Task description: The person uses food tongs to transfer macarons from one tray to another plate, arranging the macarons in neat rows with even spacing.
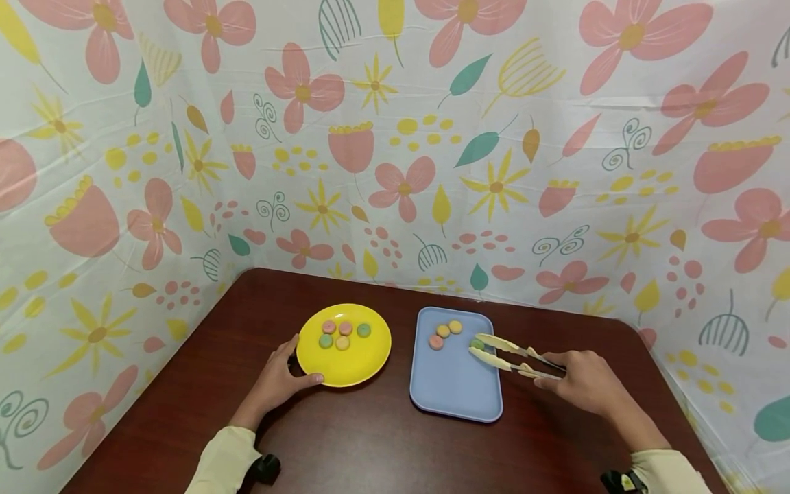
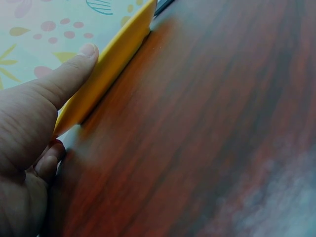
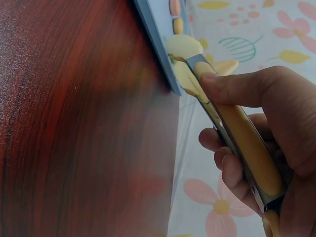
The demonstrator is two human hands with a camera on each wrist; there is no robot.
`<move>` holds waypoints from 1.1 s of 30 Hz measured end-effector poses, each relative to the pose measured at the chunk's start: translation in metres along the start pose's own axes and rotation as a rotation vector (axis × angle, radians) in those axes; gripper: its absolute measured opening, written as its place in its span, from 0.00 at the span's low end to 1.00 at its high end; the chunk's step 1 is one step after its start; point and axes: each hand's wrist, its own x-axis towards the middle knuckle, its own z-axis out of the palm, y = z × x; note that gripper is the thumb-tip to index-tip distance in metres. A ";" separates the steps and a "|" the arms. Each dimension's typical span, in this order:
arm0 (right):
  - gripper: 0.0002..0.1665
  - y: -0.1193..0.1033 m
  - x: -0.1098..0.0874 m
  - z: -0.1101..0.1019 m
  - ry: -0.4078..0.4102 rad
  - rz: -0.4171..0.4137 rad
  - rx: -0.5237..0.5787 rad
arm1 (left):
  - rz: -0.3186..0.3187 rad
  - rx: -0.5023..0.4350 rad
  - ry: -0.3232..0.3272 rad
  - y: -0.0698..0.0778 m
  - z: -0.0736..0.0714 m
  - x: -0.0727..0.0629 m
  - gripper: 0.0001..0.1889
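Note:
My left hand [image 1: 279, 379] holds the round yellow plate [image 1: 364, 367] by its left edge. In the left wrist view the thumb lies along the plate's side [image 2: 106, 66], with the other fingers curled lower down. Several small pink, green and yellow macarons [image 1: 342, 342] lie on that plate. My right hand [image 1: 589, 384] grips a pair of tongs [image 1: 494, 360] with cream-coloured tips and metal arms. Between those tips, over the right edge of the blue tray [image 1: 453, 391], sits a green macaron [image 1: 477, 344]. One pink macaron [image 1: 436, 342] and two yellow macarons [image 1: 448, 329] lie towards the tray's far left.
Plate and tray stand side by side on a dark brown wooden table [image 1: 370, 446], with a gap between them. A white cloth printed with flowers and leaves [image 1: 401, 226] hangs behind the table and along both sides.

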 end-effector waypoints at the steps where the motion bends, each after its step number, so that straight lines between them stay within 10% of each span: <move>1: 0.30 0.000 0.000 0.000 0.004 -0.003 -0.003 | 0.001 0.002 0.001 0.000 0.000 0.000 0.63; 33: 0.33 -0.051 0.024 -0.024 0.152 -0.137 0.083 | -0.010 0.016 0.004 0.004 -0.001 -0.002 0.64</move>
